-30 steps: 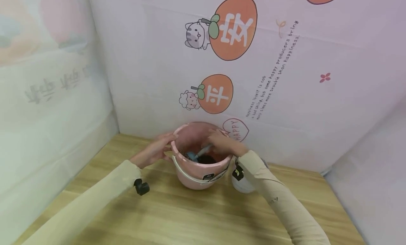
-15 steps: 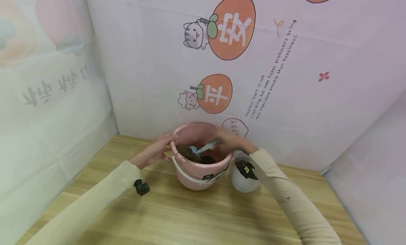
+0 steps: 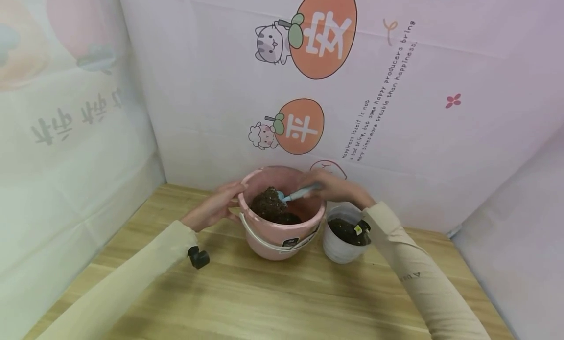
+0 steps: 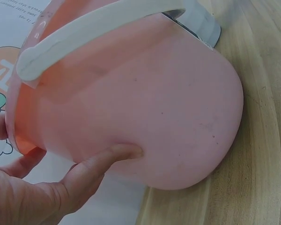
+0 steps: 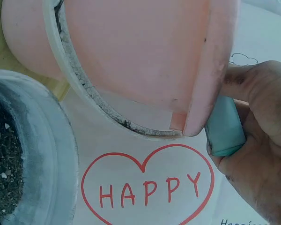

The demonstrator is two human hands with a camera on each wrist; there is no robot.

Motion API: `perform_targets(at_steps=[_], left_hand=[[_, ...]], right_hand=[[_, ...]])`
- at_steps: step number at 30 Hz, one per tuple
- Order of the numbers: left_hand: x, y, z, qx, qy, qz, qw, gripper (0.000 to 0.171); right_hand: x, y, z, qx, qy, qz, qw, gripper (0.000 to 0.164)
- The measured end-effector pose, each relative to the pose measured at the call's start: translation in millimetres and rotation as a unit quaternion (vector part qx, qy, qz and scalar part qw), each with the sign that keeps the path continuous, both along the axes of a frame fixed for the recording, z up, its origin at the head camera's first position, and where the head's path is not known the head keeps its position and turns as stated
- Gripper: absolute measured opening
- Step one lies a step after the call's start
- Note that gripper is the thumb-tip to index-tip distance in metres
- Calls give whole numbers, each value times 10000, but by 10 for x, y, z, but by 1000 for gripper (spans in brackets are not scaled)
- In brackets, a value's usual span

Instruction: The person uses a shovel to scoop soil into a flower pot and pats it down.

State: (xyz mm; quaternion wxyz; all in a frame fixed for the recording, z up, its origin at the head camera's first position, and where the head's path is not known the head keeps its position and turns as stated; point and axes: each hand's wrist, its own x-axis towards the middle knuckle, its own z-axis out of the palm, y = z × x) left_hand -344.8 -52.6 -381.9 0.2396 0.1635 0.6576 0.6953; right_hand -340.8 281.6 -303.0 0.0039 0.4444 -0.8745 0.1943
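One trowel is touching soil inside a bucket; the right hand is gripping the trowel, the left hand is holding the bucket's left side, and a pot is standing just beside.

White printed sheeting backs a wood-grain surface.
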Motion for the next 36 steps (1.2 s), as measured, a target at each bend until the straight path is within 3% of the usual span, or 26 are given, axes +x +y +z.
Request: perform_targets(at_steps=[12, 20, 28, 36], left_hand=[[18, 25, 44, -83, 6, 164, 9998, 60], [12, 2, -4, -145, -49, 267, 9995, 59], [16, 25, -1, -57, -57, 228, 9997, 58], [35, 36, 30, -79, 2, 225, 9997, 59]], right_hand=[[209, 47, 22, -374, 88, -593, 9975, 28], [332, 15, -80, 66, 977, -1248, 9873, 30], [356, 70, -154, -47, 1424, -1156, 9830, 34], [383, 230, -116, -387, 1211, -1295, 9834, 33]])
